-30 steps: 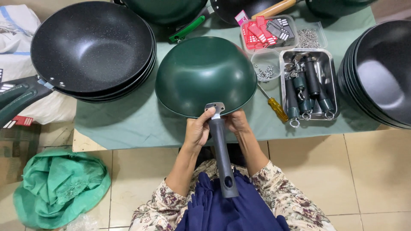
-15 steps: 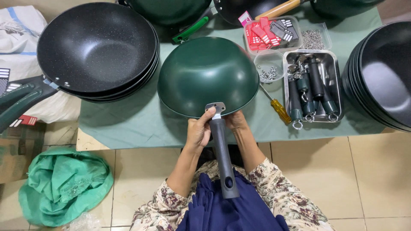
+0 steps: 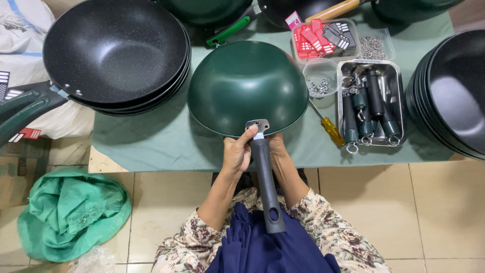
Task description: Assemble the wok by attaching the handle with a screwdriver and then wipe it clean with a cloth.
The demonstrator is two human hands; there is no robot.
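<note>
- To your left, the stack of black pans (image 3: 115, 53) nearly meets the green pan (image 3: 247, 86); only a narrow strip of green cloth (image 3: 151, 141) shows between them.
- To your right, a screwdriver (image 3: 327, 125) and a metal tray of handles (image 3: 371, 103) sit just beside the pan.
- Far side is blocked by more pans and small tubs (image 3: 326, 38).
- Your near side, over the tiled floor (image 3: 444, 212), lies open.

Floral-patterned sleeves in cream, pink and dark tones are worn to the forearms, seen at the lower centre of the frame. A navy blue garment is draped over the lap. Both hands are bare.
</note>
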